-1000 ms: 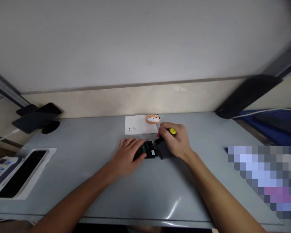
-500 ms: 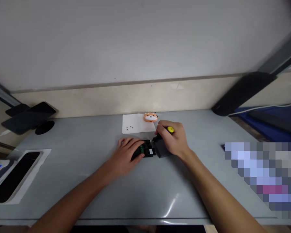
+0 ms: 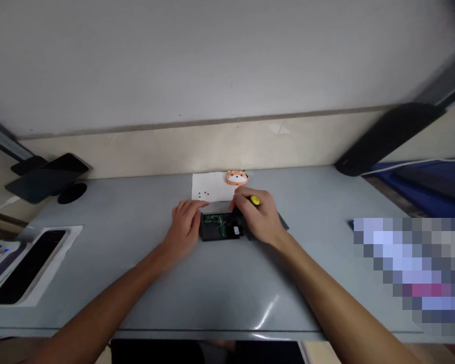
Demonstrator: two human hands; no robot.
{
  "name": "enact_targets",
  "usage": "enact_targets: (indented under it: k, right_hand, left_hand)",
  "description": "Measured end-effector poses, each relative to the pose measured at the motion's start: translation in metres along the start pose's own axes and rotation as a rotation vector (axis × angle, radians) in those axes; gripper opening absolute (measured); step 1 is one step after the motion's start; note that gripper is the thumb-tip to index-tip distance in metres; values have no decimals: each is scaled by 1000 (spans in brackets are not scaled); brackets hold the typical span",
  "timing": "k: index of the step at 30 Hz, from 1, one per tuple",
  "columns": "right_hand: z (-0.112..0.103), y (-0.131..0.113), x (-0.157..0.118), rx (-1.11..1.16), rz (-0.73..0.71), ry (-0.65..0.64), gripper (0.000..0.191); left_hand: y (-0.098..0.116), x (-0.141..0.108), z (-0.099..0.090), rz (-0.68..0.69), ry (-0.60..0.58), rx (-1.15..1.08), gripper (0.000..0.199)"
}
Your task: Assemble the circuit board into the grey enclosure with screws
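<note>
In the head view, rests the left hand (image 3: 184,223) at the left end of the black case (image 3: 212,233), fingers loosely bent, not clasping; grips the yellow-ended tool (image 3: 255,200) in the right hand (image 3: 258,216), knuckles up, above the case's right end on the table (image 3: 182,298).

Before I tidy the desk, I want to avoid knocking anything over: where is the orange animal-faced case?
In the head view, the orange animal-faced case sits on the white paper's right part, just beyond the right hand.
</note>
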State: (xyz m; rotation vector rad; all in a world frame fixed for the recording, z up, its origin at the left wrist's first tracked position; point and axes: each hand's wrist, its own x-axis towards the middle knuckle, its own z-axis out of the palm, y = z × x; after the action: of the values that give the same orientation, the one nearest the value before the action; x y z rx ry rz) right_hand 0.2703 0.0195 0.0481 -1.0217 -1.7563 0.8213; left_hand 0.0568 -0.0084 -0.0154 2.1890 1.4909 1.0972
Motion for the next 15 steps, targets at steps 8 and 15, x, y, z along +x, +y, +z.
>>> enact_targets:
  k: [8,15]
  right_hand:
    - [14,2,-6,-11,0,-90,30]
    - [-2,3,1,15,-9,98,34]
  left_hand:
    - [5,0,-1,63,-52,49,28]
    - [7,-4,-10,158,-159,133,18]
